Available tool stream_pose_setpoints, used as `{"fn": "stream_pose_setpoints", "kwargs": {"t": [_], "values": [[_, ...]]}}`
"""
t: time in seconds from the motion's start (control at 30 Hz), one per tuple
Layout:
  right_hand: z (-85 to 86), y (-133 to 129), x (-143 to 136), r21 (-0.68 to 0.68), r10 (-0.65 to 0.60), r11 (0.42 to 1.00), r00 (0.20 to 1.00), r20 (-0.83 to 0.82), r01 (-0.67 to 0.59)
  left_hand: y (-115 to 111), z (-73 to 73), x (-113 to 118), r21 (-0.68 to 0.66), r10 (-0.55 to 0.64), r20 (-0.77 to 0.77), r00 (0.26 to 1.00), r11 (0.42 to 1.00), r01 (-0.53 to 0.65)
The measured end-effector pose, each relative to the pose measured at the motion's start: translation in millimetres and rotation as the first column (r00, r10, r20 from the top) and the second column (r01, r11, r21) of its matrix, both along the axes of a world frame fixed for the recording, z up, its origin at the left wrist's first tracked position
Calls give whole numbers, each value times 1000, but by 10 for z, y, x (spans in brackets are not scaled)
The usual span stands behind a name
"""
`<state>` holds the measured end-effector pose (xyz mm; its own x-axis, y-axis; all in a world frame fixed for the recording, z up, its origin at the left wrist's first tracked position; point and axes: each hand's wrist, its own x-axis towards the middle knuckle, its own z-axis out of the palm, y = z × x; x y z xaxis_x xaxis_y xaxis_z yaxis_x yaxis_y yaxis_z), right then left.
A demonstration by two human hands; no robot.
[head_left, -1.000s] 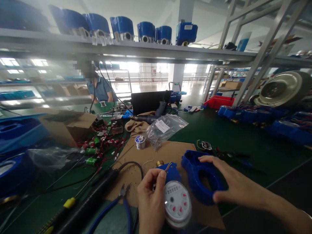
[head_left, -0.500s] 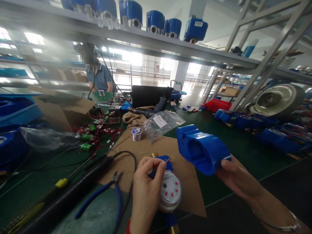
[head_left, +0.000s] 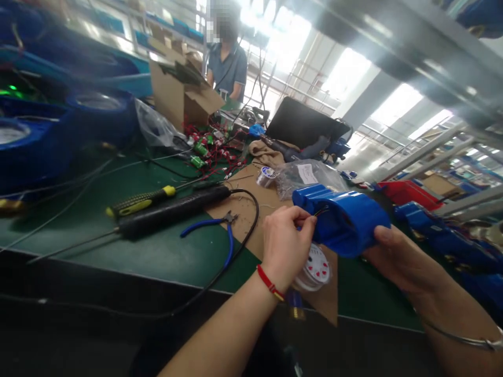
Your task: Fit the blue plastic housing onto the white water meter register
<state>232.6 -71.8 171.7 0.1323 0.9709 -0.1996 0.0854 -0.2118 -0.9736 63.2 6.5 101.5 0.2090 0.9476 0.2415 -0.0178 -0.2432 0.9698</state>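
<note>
My left hand is closed in a pinch on thin wires, whose tips point into the hollow of a blue plastic housing. That housing is gripped at its right end by my right hand, thumb on the outer wall. Below them a water meter with a white dial and red pointers lies on the cardboard, partly covered by my left hand and the housing. A brass threaded end of the meter sticks out toward me.
Blue-handled cutters, a yellow-black screwdriver and a black rod-shaped tool with a cable lie left. Behind are a solder spool, a plastic bag, green components with red wires and a seated person.
The view has turned left and down. The blue housing has come over the meter and close to my left hand, and the pinched wires now reach its opening.
</note>
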Motion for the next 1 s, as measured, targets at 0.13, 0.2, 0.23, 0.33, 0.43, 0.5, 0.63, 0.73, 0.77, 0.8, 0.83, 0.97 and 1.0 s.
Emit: {"fn": "stream_pose_setpoints", "kwargs": {"t": [0.13,0.2,0.23,0.33,0.43,0.5,0.63,0.73,0.77,0.8,0.83,0.97,1.0], "values": [[52,31,-39,-24,-42,999,998,38,43,-8,3,-34,72,40,-21,999,997,-38],[74,45,-64,-33,-57,998,998,34,58,-5,-3,-53,129,55,-52,997,990,-48],[84,52,-75,-38,-62,997,998,30,63,-2,-7,-61,159,60,-71,996,986,-48],[111,68,-113,-59,-74,995,996,44,77,6,-17,-79,233,82,-132,988,971,-49],[141,77,-166,-71,-57,995,993,105,64,1,-13,-87,276,104,-176,979,960,-53],[166,85,-210,-71,-36,996,988,152,47,-6,-6,-84,284,111,-195,974,957,-52],[207,114,-298,-80,11,997,972,233,7,-7,10,-72,282,107,-214,971,958,-43],[216,133,-337,-81,27,997,963,270,-5,3,21,-70,276,108,-222,969,960,-44],[215,137,-344,-80,27,997,960,278,-4,5,24,-72,274,111,-224,968,961,-47],[212,139,-348,-82,23,997,958,286,0,5,26,-74,272,115,-225,967,961,-51],[208,140,-350,-81,19,997,956,293,5,4,28,-76,270,119,-226,967,961,-55],[186,133,-356,-62,11,998,944,330,10,-3,17,-73,257,136,-219,966,963,-78],[181,131,-359,-57,9,998,941,338,11,-4,10,-69,253,141,-214,967,964,-84]]}}
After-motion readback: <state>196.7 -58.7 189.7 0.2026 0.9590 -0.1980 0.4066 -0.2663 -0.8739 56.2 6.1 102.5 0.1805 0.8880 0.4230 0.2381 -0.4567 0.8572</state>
